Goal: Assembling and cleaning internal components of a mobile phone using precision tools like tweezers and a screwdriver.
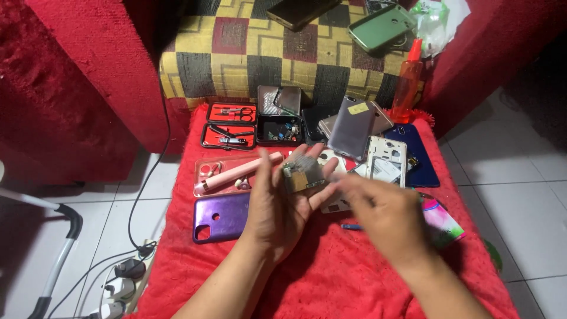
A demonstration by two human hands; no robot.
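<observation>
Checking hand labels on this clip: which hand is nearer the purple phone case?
Left. The left hand is just beside the purple phone case, to its right; the right hand is farther right, beyond the left.

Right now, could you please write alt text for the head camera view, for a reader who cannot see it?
The left hand holds a small phone circuit board over a red fuzzy mat, with the blurred right hand beside it. Around them lie a purple phone case, a pink tool and phone back covers.
</observation>
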